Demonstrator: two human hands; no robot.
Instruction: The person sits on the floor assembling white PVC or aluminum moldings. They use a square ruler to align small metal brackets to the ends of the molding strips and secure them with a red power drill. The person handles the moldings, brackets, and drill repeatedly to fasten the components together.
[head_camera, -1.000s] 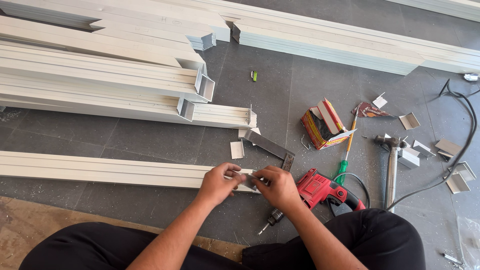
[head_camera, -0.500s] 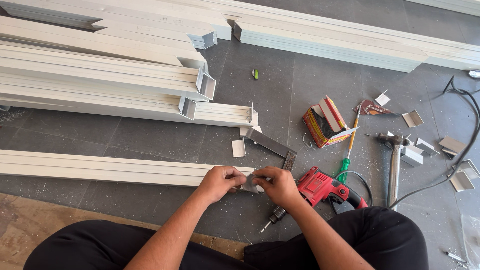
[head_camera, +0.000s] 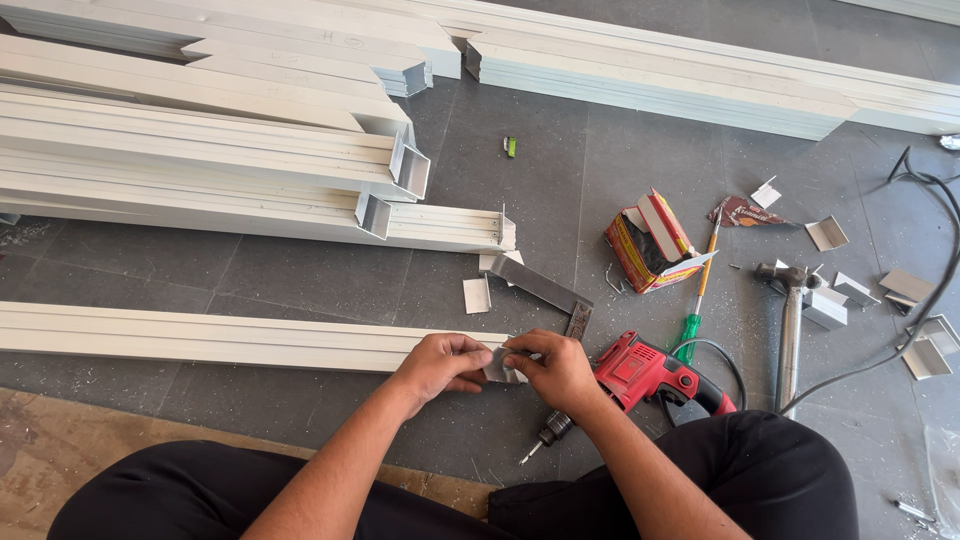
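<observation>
- The person sits on the floor (head_camera: 300, 270), and both hands meet in the middle, just in front of the knees.
- A small silver metal piece (head_camera: 497, 364) sits between the two hands. It is right at the near end of the long white bar (head_camera: 200, 337).
- The long white bar lies flat on the floor. It runs sideways, from the far left to the hands. So the bar lies to the left of the hands.
- The left hand (head_camera: 437, 366) is the nearer one to the bar. Its wrist lies over the bar's end. Its fingers are curled in and pinch the left side of the small silver metal piece.
- The right hand (head_camera: 556, 370) comes from the other side. Its fingers are bent close together and pinch the right side of the same piece.
- I cannot tell if the piece is touching the bar's end, because the fingers hide that spot.
- A red drill (head_camera: 650, 375) lies on the floor just beside the right hand. Its bit end pokes out under the right wrist.
- A hammer (head_camera: 790, 320) and a green-handled screwdriver (head_camera: 695, 310) lie further to the right, well apart from the hands.
</observation>
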